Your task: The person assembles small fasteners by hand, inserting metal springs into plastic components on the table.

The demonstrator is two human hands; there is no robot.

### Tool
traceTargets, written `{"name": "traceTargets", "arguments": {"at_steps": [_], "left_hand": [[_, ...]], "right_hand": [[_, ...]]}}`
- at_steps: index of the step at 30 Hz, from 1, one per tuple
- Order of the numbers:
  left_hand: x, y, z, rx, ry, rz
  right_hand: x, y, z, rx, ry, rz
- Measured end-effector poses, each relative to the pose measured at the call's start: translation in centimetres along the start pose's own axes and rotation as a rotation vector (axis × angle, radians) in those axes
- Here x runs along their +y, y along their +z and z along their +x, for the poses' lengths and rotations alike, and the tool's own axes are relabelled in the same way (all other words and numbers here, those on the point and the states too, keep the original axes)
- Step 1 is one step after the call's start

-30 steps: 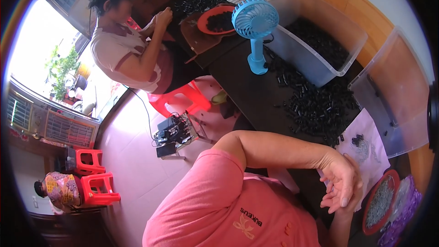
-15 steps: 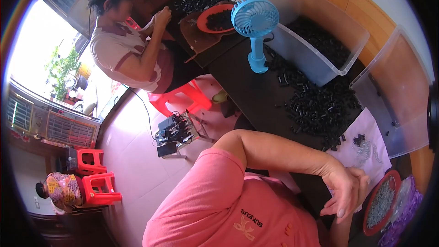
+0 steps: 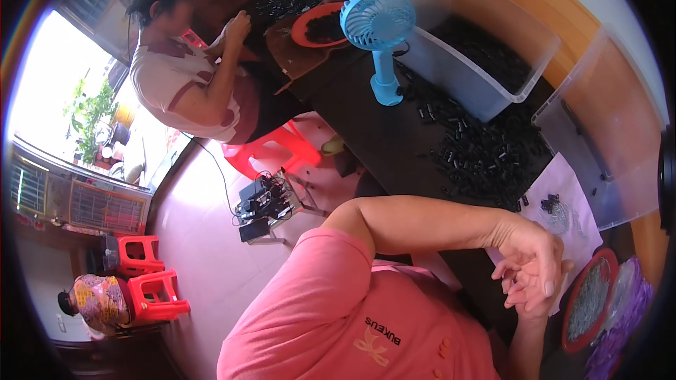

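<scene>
My left hand (image 3: 531,245) reaches across from the left, bent at the wrist, its fingers curled down. My right hand (image 3: 527,290) comes up from below and meets it, fingers bent inward. The two hands overlap, and anything between their fingertips is hidden or too small to make out. Just beyond them lies a pale pink sheet (image 3: 567,186) with a few small black pieces (image 3: 549,203) and thin clear or silvery pieces (image 3: 561,218) on it. Beside the hands stands a red bowl (image 3: 607,257) of small silvery pieces (image 3: 589,309).
Loose black cylindrical parts (image 3: 479,162) cover the dark table near a clear bin (image 3: 451,74) and a blue fan (image 3: 384,42). A clear lid-like panel (image 3: 598,127) leans right; a purple bag (image 3: 627,317) lies by the bowl. A co-worker (image 3: 201,84) sits far left.
My hands have turned and drawn closer together, with the fingers more curled. The view has shifted slightly, so the table things sit a little further left and higher.
</scene>
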State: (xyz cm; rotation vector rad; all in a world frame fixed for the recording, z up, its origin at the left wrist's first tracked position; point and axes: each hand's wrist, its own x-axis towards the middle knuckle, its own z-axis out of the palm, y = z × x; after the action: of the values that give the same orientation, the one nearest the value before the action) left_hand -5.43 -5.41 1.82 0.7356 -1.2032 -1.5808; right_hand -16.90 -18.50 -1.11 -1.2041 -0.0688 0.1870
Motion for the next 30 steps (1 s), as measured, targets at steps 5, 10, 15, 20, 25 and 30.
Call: {"name": "traceTargets", "arguments": {"at_steps": [5,10,15,20,25,30], "left_hand": [[-0.6,0.8,0.7,0.027,-0.025,0.025],[-0.7,1.8,0.6,0.061,-0.036,0.052],[-0.6,2.3,0.9,0.064,-0.047,0.055],[-0.8,1.8,1.1,0.052,-0.072,0.037],[-0.9,2.0,3.2,0.055,-0.094,0.056],[0.1,1.9,0.9,0.095,-0.116,0.09]], "right_hand": [[0.0,1.2,0.3,0.103,0.093,-0.08],[-0.9,1.3,-0.3,-0.042,0.113,-0.067],[-0.4,0.8,-0.5,-0.078,0.171,-0.104],[-1.7,2.1,0.5,-0.091,0.223,-0.059],[-2.0,1.9,0.3,-0.148,0.107,-0.038],[-1.4,1.8,0.2,-0.145,-0.028,-0.054]]}}
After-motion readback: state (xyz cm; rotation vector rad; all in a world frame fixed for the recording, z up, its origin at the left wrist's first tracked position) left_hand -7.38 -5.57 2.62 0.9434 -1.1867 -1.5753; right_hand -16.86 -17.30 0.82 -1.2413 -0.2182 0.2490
